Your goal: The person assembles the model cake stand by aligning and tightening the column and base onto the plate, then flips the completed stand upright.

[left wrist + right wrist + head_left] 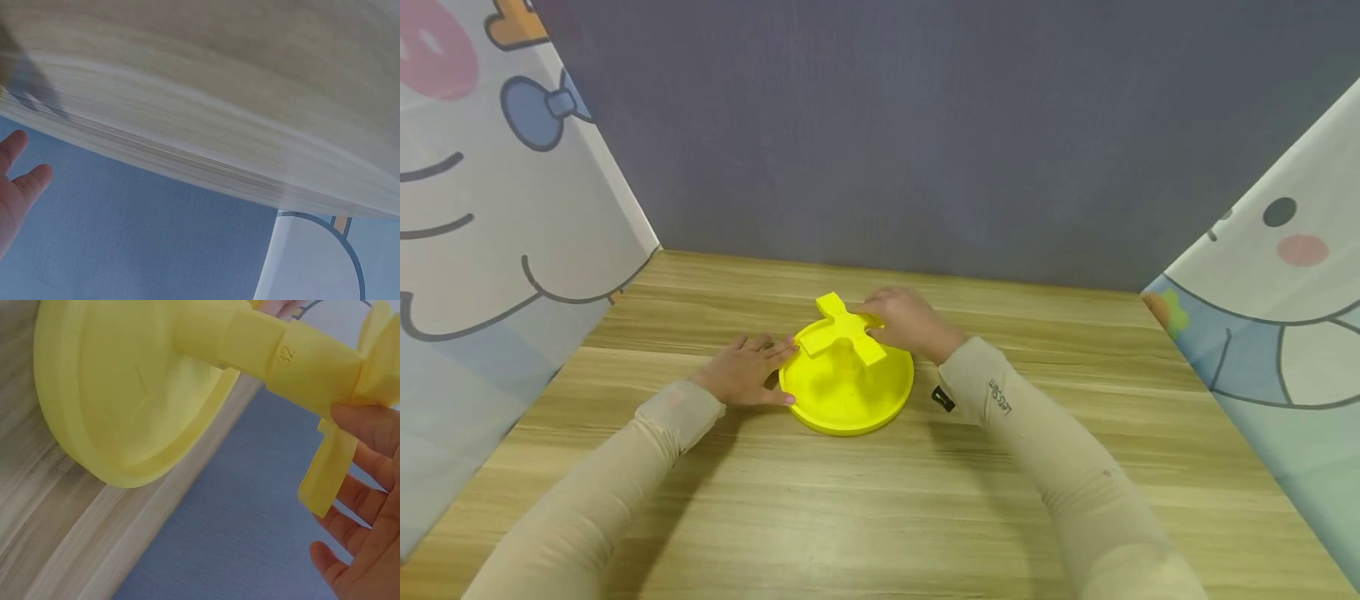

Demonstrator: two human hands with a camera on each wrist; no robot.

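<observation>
A yellow round dish [850, 408] with a raised rim lies on the wooden table. A yellow cross-shaped piece [844, 327] with flat arms stands over it. In the right wrist view its sleeve [312, 365], bearing raised digits, meets the dish's central post [250, 340]. My right hand [910, 319] grips the cross by one arm, thumb on the near side, fingers behind. At the dish's left edge my left hand [741, 372] rests with fingers spread straight, fingertips right at the rim. Only part of the left hand [15, 194] shows in the left wrist view.
A small black tag-like item [943, 398] is beside the right sleeve [1060, 450]. Behind the table [820, 517] rises a dark grey-blue wall [880, 142]. Cartoon-printed panels stand at the left [512, 208] and right [1292, 317].
</observation>
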